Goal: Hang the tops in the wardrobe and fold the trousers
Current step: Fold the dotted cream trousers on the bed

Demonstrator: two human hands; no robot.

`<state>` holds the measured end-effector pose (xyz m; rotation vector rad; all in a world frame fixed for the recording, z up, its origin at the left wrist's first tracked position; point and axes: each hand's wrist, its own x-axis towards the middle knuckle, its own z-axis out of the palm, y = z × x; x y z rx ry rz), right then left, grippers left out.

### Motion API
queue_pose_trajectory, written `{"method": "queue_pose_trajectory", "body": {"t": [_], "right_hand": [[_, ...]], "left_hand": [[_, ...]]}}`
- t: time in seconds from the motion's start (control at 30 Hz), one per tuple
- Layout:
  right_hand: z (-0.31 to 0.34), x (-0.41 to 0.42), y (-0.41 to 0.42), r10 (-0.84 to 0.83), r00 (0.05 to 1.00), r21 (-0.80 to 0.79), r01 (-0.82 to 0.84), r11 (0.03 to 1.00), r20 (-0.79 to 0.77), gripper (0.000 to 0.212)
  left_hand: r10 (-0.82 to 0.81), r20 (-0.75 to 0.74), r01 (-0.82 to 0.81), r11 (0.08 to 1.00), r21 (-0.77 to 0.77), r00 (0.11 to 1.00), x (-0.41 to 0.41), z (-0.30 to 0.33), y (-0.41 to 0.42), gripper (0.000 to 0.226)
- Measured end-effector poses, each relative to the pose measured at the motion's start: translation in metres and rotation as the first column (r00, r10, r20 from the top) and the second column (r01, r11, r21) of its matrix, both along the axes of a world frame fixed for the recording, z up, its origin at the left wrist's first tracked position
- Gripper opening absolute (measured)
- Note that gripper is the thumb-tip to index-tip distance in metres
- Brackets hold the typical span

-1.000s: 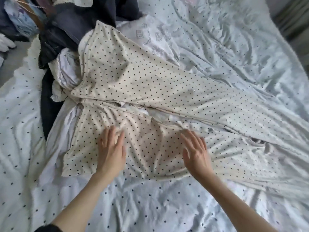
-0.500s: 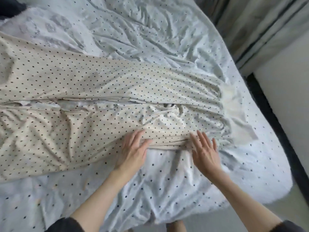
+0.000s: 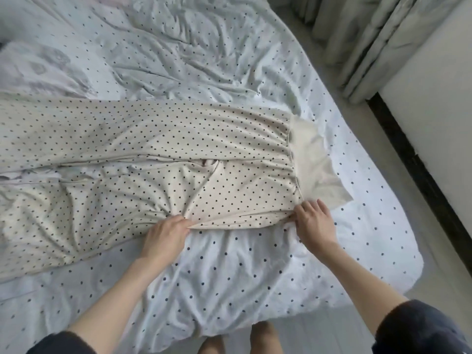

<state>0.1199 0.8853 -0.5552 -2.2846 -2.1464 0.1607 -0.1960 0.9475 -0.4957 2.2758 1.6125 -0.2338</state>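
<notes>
**Both hands now pinch the trouser hem**

Both hands have slid from lying flat on the cloth to its near edge. The left hand (image 3: 166, 235) has closed on a fold of the cream black-dotted cotton trousers (image 3: 158, 159), and the right hand (image 3: 315, 222) grips their plain cream cuff corner (image 3: 316, 164). They lie spread across the white dotted bed sheet (image 3: 229, 277), cuffs toward the bed's right edge.
</notes>
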Motion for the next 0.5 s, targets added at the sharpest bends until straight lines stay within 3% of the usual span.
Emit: {"method": "queue_pose_trajectory", "body": {"t": [0.13, 0.23, 0.4, 0.5], "right_hand": [[0.014, 0.011, -0.017, -0.029, 0.992, -0.088, 0.018, 0.996, -0.126, 0.035], [0.031, 0.016, -0.006, -0.060, 0.970, -0.077, 0.043, 0.996, -0.236, 0.028], [0.063, 0.032, 0.050, -0.135, 0.923, 0.056, 0.166, 0.985, -0.359, 0.006], [0.075, 0.039, 0.100, -0.169, 0.906, 0.085, 0.217, 0.972, -0.388, 0.017]], "left_hand": [[0.022, 0.035, -0.017, 0.991, -0.135, 0.999, -0.003, 0.016, 0.008, 0.023], [0.022, 0.094, -0.008, 0.990, -0.142, 0.995, -0.004, 0.031, 0.023, 0.021], [0.107, 0.231, -0.119, 0.992, 0.036, 0.967, 0.000, 0.056, 0.076, 0.024], [0.112, 0.280, -0.150, 0.981, 0.119, 0.953, 0.011, 0.062, 0.126, 0.024]]}}
